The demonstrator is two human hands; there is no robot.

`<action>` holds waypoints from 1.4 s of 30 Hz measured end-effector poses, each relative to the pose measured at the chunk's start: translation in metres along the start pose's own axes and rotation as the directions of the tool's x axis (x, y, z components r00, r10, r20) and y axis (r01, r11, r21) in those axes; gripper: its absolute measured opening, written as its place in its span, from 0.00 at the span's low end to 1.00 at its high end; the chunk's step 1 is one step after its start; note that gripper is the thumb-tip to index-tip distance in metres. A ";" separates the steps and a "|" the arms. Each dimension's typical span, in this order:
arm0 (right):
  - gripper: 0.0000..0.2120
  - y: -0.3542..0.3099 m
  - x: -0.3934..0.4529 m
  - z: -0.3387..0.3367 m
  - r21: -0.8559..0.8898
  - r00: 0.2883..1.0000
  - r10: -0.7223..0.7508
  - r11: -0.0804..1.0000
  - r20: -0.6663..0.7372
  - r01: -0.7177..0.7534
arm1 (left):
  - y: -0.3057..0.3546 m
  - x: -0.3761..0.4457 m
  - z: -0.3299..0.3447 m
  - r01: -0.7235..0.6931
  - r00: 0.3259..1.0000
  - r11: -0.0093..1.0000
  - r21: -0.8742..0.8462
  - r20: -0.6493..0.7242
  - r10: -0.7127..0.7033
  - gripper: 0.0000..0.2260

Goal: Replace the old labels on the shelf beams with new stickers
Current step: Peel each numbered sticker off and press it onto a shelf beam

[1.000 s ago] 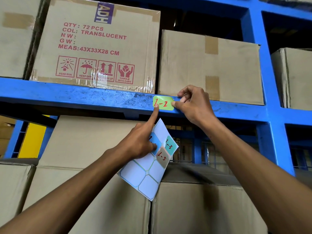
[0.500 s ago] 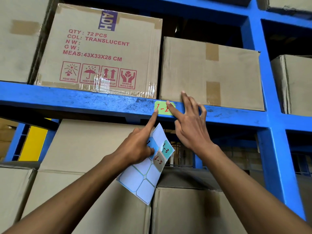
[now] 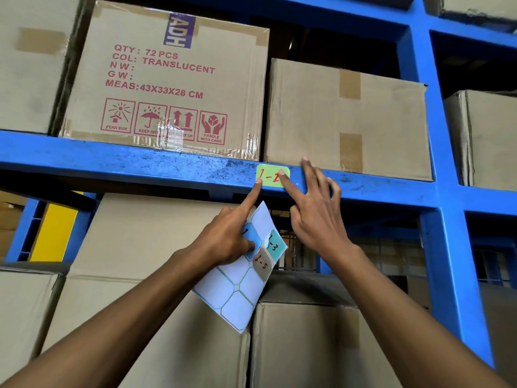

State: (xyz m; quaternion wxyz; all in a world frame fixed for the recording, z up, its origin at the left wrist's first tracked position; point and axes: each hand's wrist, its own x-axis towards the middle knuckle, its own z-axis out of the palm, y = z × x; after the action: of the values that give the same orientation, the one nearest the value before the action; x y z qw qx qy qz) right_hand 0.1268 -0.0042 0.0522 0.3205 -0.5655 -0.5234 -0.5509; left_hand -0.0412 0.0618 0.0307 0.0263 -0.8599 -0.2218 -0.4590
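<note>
A green sticker [image 3: 270,177] with red writing "1-2" lies on the front of the blue shelf beam [image 3: 140,166]. My left hand [image 3: 228,239] holds a white sticker sheet [image 3: 237,292] against its palm, and its index fingertip touches the sticker's lower left corner. The sheet carries a blue, a teal "1-3" and a tan "1-5" sticker near its top. My right hand [image 3: 316,217] has its fingers spread; its index fingertip presses the sticker's right part, over the last digit.
A printed cardboard box [image 3: 167,79] and a plain box [image 3: 347,119] stand on the beam just above the sticker. More boxes [image 3: 134,247] fill the level below. A blue upright post [image 3: 447,247] rises at the right, with a yellow panel [image 3: 56,233] at the left.
My right hand went from pinching the sticker's right edge to spreading its fingers and pressing the sticker with the index finger. The left fingertip stayed on the left corner.
</note>
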 end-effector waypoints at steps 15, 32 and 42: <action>0.12 -0.047 -0.105 -0.036 0.340 0.995 0.084 0.938 -0.047 -0.063 | 0.006 -0.091 0.030 0.104 0.947 0.686 -0.720 -0.140 -0.291 0.34; 0.05 -0.119 -0.189 -0.030 0.484 0.966 0.155 0.842 0.208 -0.239 | 0.001 -0.188 0.049 0.320 0.910 0.581 -0.748 0.072 -0.409 0.32; 0.03 -0.150 -0.246 -0.027 0.678 0.913 0.152 0.625 0.379 -0.386 | -0.016 -0.251 0.078 0.503 0.836 0.560 -0.658 0.208 -0.507 0.41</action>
State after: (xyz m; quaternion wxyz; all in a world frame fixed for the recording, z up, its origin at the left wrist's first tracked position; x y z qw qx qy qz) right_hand 0.0157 -0.0512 -0.2110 0.5224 -0.5319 -0.6499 -0.1479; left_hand -0.1074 0.0061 -0.2181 -0.4270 -0.7045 -0.2713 -0.4978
